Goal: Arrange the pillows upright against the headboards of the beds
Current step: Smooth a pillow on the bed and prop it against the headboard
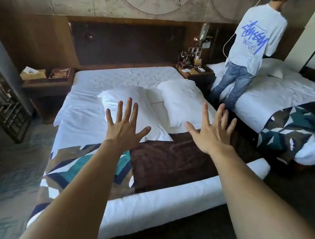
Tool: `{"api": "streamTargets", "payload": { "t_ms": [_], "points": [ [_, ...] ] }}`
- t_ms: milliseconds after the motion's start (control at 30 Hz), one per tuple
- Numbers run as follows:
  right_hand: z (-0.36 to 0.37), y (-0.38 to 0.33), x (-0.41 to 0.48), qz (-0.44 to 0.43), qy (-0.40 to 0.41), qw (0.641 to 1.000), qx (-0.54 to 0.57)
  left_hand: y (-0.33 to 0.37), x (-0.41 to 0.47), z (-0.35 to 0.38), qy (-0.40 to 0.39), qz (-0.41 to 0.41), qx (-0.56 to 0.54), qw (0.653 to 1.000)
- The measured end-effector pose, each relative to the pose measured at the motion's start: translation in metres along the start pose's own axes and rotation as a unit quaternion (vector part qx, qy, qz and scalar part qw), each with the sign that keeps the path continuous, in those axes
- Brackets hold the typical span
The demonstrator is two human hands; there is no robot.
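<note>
Two plump white fabric pillows (133, 108) (184, 102) lie flat mid-bed, at twelve and one o'clock from both hands, short of the dark wooden headboard (125, 41). Left hand (123, 130) and right hand (211, 134) hover, fingers spread, holding nothing. Probably light and floppy; take each by its side edges.

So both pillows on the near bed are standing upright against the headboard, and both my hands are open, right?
Not quite. The head view shows the left pillow and the right pillow lying flat mid-mattress on the near bed, away from the headboard. Your left hand and right hand are open, as you said.
</note>
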State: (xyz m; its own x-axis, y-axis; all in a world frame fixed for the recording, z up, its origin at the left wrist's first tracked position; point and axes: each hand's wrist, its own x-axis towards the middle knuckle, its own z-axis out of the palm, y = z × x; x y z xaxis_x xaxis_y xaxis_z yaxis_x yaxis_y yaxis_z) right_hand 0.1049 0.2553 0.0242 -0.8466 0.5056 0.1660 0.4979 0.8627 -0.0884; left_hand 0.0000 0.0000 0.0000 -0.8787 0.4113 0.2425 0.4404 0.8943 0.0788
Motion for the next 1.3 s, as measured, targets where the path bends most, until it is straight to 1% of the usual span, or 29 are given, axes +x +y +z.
{"api": "streamTargets", "payload": {
  "t_ms": [100, 233, 300, 400, 533, 667, 800, 967, 1300],
  "points": [
    [0.020, 0.023, -0.004, 0.025, -0.014, 0.999, -0.028, 0.024, 0.005, 0.024, -0.044, 0.023, 0.000, 0.999],
    [0.056, 0.050, -0.018, 0.052, -0.030, 0.998, -0.011, 0.052, 0.007, 0.064, -0.089, 0.069, 0.003, 0.994],
    [0.073, 0.061, -0.024, 0.074, -0.042, 0.996, -0.009, 0.064, 0.012, 0.086, -0.105, 0.088, -0.013, 0.990],
    [0.093, 0.076, -0.030, 0.108, -0.065, 0.992, -0.022, 0.085, 0.019, 0.111, -0.132, 0.118, -0.026, 0.984],
    [0.109, 0.092, -0.026, 0.170, -0.091, 0.981, -0.028, 0.113, 0.038, 0.137, -0.148, 0.167, -0.044, 0.974],
    [0.126, 0.102, -0.026, 0.223, -0.097, 0.969, -0.041, 0.138, 0.055, 0.164, -0.170, 0.211, -0.046, 0.961],
    [0.136, 0.113, -0.029, 0.281, -0.123, 0.951, -0.042, 0.164, 0.074, 0.191, -0.194, 0.278, -0.046, 0.940],
    [0.143, 0.128, -0.032, 0.342, -0.131, 0.930, -0.038, 0.195, 0.091, 0.208, -0.199, 0.339, -0.049, 0.918],
    [0.147, 0.173, -0.033, 0.427, -0.161, 0.890, -0.030, 0.258, 0.105, 0.228, -0.215, 0.420, -0.034, 0.881]
  ]
}}
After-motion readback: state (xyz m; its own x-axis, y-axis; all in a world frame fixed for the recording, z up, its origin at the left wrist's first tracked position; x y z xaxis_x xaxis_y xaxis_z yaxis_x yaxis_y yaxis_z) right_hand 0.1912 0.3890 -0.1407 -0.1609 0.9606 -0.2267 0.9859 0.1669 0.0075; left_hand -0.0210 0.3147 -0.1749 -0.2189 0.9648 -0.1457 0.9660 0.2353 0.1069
